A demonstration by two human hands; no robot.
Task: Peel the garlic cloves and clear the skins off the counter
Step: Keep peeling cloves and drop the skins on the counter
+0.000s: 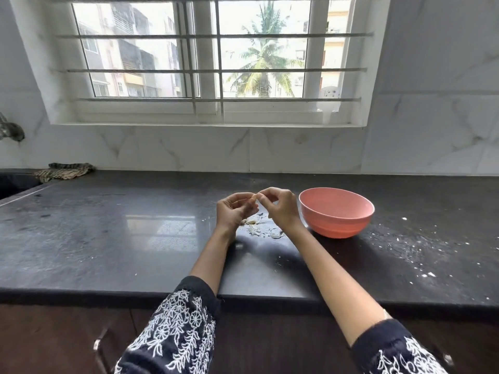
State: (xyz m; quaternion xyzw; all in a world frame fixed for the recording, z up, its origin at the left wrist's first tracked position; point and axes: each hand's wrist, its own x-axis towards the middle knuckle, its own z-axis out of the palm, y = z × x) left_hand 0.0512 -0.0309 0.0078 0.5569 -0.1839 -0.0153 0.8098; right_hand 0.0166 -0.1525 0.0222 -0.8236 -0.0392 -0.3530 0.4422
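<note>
Both my hands are raised a little above the dark counter [135, 238], meeting over a small garlic clove [254, 197]. My left hand [235, 211] holds the clove with curled fingers. My right hand [280, 209] pinches at the clove's tip with thumb and forefinger. Below the hands lies a small heap of pale garlic skins and cloves [259, 225] on the counter. A pink bowl [336, 211] stands just to the right of my right hand; its inside looks bare from here.
White crumbs and powder [405, 247] are scattered over the counter's right part. A striped cloth [64, 171] lies at the back left beside a sink edge [16, 184]. A barred window and marble wall rise behind. The counter's front edge [108, 298] runs below my forearms.
</note>
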